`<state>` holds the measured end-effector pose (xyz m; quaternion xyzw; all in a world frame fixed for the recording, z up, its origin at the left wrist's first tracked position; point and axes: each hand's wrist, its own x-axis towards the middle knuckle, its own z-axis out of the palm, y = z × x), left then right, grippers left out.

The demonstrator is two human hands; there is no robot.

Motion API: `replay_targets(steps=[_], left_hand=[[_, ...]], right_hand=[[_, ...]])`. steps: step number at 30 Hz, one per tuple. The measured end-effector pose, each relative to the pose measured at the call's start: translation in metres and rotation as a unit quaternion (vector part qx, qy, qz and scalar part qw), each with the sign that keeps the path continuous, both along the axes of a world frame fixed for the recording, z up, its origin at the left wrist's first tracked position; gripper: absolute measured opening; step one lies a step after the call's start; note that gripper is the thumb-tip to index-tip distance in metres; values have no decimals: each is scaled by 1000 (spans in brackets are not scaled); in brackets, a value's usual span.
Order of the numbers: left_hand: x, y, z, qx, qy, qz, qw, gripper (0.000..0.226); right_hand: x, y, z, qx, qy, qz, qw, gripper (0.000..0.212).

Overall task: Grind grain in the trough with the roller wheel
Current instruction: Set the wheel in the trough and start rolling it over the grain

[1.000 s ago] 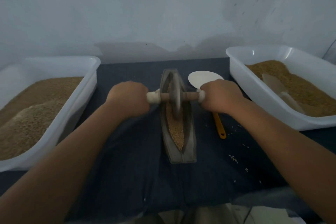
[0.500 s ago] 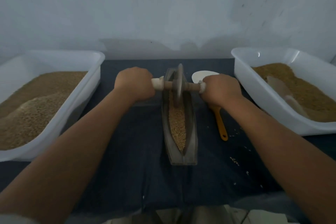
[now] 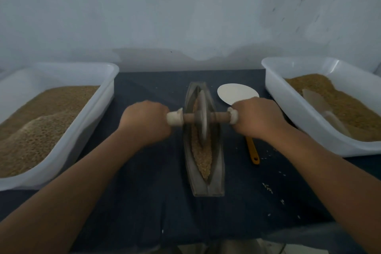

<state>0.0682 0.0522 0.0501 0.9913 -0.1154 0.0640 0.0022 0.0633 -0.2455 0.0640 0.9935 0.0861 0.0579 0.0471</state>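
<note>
Left tub (image 3: 82, 130) and right tub (image 3: 299, 121) at tabletop (image 3: 144, 202) side edges; scoop (image 3: 235, 93) partly under right hand (image 3: 257, 117). Trough (image 3: 217, 171) runs front-to-back; left hand (image 3: 144, 121) and right hand grip roller wheel (image 3: 203, 117) axle, crosswise.

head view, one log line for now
step: grinding | left hand: grips axle | right hand: grips axle | wheel: in trough, on grain

- The left hand (image 3: 145, 122) is a fist with its back turned up, fingers curled round the left end of the roller wheel (image 3: 203, 118) axle.
- The right hand (image 3: 258, 117) grips the opposite end the same way, level with the left.
- Both forearms are bare and reach forward, angling inward toward the hands, with the wrists nearly straight.
</note>
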Motion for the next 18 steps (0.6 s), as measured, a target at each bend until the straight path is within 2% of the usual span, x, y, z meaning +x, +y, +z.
replay_targets(steps=[3,6,9,14,16,18], left_hand=[[44,-15,18,11,-7,23,1000,23],[51,-19,30,16,24,4,1000,24],[22,-10,26,25,53,-40,997,21],[-25,22,10,24,131,-97,986,18],[-16,18,9,22,119,-87,989,20],[7,5,9,25,60,-48,997,21]], right_hand=[[36,3,-6,18,-74,-35,996,31],[48,2,0,11,-13,-39,999,25],[21,-5,-4,12,32,-21,999,27],[-43,-21,-5,18,-17,71,997,31],[-32,-16,-3,26,10,62,998,30],[-5,-6,-4,21,16,17,1000,27]])
